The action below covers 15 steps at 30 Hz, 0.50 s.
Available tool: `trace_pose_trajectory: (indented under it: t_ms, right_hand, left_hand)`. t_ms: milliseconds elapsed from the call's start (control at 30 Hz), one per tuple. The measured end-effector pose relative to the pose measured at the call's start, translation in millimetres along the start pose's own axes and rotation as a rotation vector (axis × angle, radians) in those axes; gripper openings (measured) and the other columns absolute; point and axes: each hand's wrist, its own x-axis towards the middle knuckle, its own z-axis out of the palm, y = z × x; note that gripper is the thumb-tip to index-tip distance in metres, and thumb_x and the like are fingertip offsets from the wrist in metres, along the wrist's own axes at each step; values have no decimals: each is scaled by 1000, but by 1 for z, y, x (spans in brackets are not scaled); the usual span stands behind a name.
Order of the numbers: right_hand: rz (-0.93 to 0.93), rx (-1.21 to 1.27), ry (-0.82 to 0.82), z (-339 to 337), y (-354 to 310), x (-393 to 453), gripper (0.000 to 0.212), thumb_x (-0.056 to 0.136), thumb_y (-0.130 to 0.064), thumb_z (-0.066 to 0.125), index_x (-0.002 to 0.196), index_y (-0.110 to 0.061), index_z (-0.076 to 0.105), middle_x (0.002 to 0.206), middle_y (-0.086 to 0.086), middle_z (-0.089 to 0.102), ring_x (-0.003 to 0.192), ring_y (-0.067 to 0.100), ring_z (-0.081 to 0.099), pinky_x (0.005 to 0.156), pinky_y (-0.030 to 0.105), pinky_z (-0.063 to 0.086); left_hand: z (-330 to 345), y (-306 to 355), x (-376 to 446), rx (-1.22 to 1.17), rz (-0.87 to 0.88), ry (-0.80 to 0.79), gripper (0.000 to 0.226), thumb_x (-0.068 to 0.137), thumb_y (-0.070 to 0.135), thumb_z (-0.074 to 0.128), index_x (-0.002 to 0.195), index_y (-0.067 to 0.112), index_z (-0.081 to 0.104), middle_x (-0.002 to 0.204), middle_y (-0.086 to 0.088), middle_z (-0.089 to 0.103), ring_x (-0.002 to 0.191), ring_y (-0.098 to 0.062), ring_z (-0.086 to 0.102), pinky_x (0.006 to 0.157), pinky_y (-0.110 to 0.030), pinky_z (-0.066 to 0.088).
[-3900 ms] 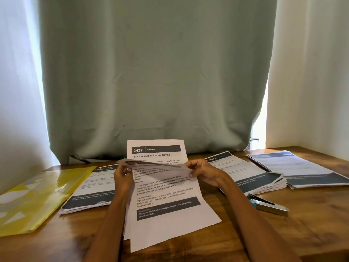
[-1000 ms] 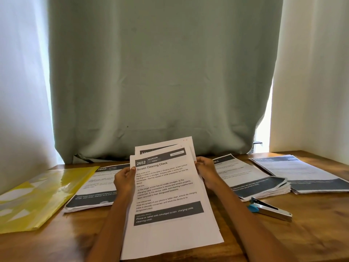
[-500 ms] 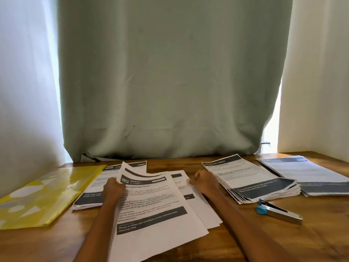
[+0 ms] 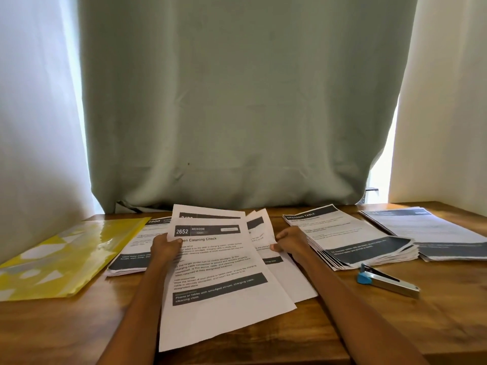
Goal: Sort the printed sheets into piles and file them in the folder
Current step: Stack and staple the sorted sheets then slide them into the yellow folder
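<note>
My left hand (image 4: 165, 249) grips the left edge of a small bundle of printed sheets (image 4: 218, 275); the top one reads "2652 Bedroom, Screen Cleaning Check". My right hand (image 4: 290, 243) rests with curled fingers on the sheets fanned out to the right (image 4: 266, 233), holding their edge. A pile headed "3600" (image 4: 137, 248) lies left of my left hand. Right of my right hand sits a thick pile headed "Dressing Table" (image 4: 347, 238), and a further pile (image 4: 432, 233) lies beyond it. The yellow folder (image 4: 60, 254) lies flat at the far left.
A stapler (image 4: 387, 281) with a blue end lies on the wooden table (image 4: 395, 325), in front of the Dressing Table pile. A green curtain (image 4: 237, 101) hangs behind the table, with white curtains at both sides.
The bundle was held up in both hands, then came down. My left hand has since drawn the top sheets to the left, while my right hand stays on the sheets underneath.
</note>
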Motion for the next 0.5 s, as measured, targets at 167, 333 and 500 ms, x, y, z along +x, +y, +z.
trace_pose_trajectory:
  t_ms: [167, 333, 500]
  right_hand:
    - [111, 456, 28, -14, 8, 3, 19, 80, -15, 73, 95, -8, 64, 113, 12, 64, 101, 28, 61, 94, 38, 49]
    - [168, 787, -53, -27, 14, 3, 18, 85, -13, 67, 101, -10, 60, 110, 13, 65, 96, 31, 64, 85, 46, 54]
    - [103, 922, -38, -23, 19, 3, 17, 86, -15, 66, 102, -16, 59, 108, 11, 67, 89, 28, 66, 70, 41, 57]
  left_hand:
    - [0, 5, -5, -191, -34, -65, 20, 94, 7, 51, 114, 2, 54, 103, -15, 63, 84, -27, 60, 69, -38, 48]
    - [2, 13, -12, -286, -26, -82, 4, 95, 10, 50, 98, 9, 53, 81, -5, 59, 68, -20, 57, 55, -33, 43]
    - [2, 13, -11, -297, -19, -96, 7, 95, 14, 51, 101, 10, 53, 79, -5, 60, 69, -22, 59, 52, -33, 43]
